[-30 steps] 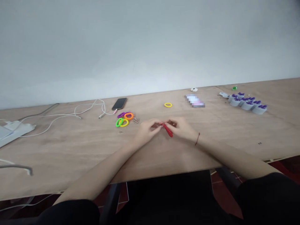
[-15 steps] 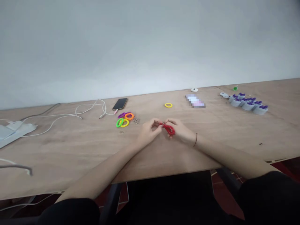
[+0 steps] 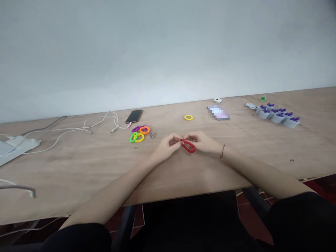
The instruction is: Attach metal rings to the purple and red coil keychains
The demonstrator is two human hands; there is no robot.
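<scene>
A red spiral coil band (image 3: pixel 189 146) is held between both hands over the wooden table (image 3: pixel 78 168). My left hand (image 3: pixel 168 146) pinches its left end with thumb and fingers. My right hand (image 3: pixel 204 142) grips it from the right, fingers curled round it. A thin red string sits on my right wrist. To the left lies a cluster of coil bands (image 3: pixel 139 133) in green, yellow, orange and purple, with small metal rings (image 3: pixel 152 134) beside it. A single yellow coil band (image 3: pixel 188 117) lies further back.
A black phone (image 3: pixel 134 116) with white cables (image 3: pixel 86 126) lies at the back left. A white device (image 3: pixel 15 146) sits at the far left edge. Several grey cups with purple tops (image 3: pixel 278 115) stand at the back right, near a blurred packet (image 3: pixel 218 112).
The red band has turned from hanging diagonally to lying as a flatter loop between the hands. My right hand shifted slightly over it; the left stayed nearly in place.
</scene>
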